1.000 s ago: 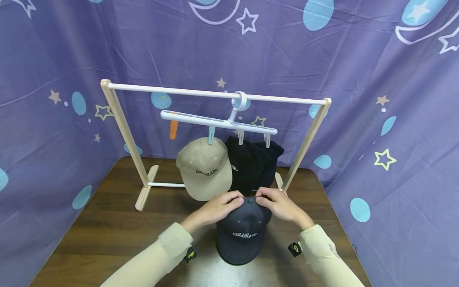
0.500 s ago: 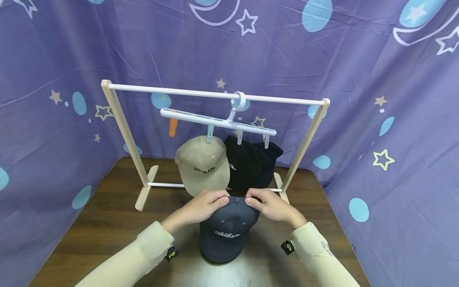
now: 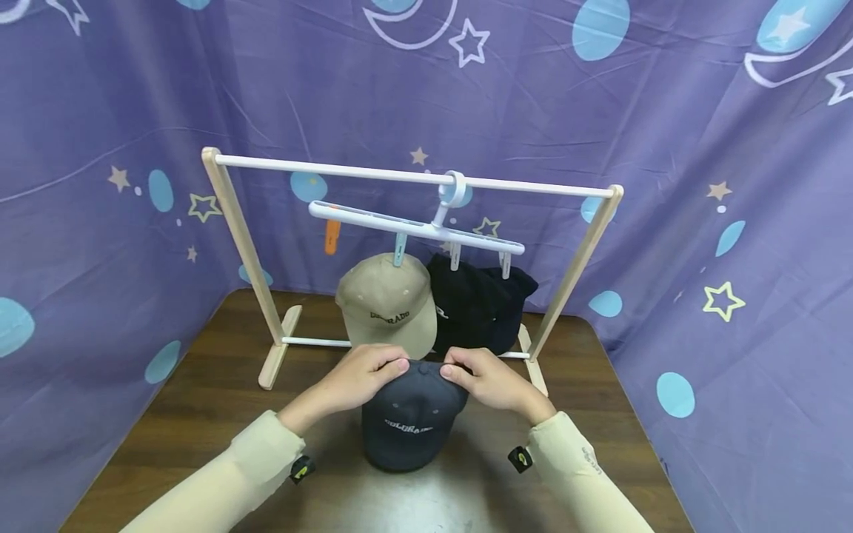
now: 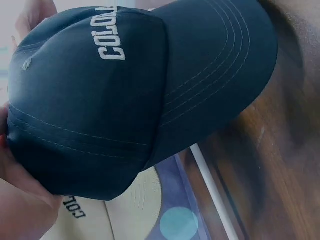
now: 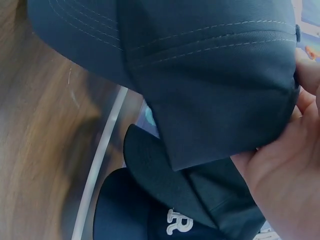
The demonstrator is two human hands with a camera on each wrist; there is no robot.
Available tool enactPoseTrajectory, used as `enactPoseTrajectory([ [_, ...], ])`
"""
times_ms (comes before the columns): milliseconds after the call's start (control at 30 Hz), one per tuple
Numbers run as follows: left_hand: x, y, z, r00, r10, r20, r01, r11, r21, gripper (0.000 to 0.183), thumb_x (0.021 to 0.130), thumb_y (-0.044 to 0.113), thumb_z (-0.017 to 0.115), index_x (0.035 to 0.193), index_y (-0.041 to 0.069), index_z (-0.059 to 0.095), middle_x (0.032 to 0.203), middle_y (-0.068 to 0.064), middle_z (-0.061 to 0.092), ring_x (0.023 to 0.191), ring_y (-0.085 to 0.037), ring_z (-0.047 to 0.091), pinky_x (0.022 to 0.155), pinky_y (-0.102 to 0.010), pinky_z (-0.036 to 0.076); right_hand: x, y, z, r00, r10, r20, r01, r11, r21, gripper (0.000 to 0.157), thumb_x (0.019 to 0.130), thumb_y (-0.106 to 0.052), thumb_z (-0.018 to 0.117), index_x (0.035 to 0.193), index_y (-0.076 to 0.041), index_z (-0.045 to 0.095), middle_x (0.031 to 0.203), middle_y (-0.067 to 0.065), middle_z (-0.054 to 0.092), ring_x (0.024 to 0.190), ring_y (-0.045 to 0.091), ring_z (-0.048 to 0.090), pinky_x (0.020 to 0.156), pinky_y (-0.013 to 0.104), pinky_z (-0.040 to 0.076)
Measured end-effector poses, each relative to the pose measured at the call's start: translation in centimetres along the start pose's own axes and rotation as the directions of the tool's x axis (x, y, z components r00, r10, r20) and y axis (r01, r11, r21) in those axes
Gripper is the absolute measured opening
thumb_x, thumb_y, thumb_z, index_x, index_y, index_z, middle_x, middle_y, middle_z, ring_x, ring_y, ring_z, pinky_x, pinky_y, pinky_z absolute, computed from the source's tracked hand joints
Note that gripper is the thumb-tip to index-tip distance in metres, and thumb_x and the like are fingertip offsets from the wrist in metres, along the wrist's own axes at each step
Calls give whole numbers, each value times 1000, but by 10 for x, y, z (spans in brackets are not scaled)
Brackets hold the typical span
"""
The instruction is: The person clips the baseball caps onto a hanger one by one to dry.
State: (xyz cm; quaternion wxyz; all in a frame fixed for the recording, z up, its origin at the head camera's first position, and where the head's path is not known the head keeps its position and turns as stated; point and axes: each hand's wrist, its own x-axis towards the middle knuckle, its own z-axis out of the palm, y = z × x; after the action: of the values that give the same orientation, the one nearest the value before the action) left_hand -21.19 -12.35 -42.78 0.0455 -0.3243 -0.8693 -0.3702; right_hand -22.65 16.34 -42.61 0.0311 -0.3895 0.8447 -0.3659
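A dark navy baseball cap with white COLORADO lettering is held up over the table by both hands, brim down and facing me. My left hand pinches the crown's top left, while my right hand pinches the top right. Behind it, a beige baseball cap hangs from a light-blue clip. Two dark caps hang overlapping to its right; the nearer one is black. An orange clip at the hanger's left end holds nothing. Fingertips behind the navy cap are hidden.
A white hanger hangs tilted from the rod of a wooden-sided rack. The rack stands on a brown wooden table. Purple patterned curtains enclose the back and sides.
Both hands have carried the navy cap to the left and slightly upward, keeping their pinch on its top. The hanging caps stay on their clips.
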Motion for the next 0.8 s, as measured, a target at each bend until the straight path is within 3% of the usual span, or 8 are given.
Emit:
enactPoseTrajectory([
  [367, -12, -5, -23, 998, -41, -46, 41, 999, -1, 18, 109, 33, 60, 95, 36, 71, 89, 20, 65, 85, -7, 61, 80, -34, 49, 7, -9, 10, 1000, -20, -24, 20, 1000, 9, 22, 111, -26, 58, 91, -21, 64, 77, -14, 48, 75, 5, 52, 70, 26, 44],
  [800, -28, -15, -58, 993, -28, -118, 27, 1000, -12, 19, 110, 23, 59, 96, 31, 71, 88, 15, 63, 83, -9, 60, 77, -30, 47, 38, -34, 21, 994, -61, -93, 59, 998, -19, 21, 110, -23, 59, 90, -18, 64, 76, -12, 47, 73, 6, 50, 68, 26, 42],
])
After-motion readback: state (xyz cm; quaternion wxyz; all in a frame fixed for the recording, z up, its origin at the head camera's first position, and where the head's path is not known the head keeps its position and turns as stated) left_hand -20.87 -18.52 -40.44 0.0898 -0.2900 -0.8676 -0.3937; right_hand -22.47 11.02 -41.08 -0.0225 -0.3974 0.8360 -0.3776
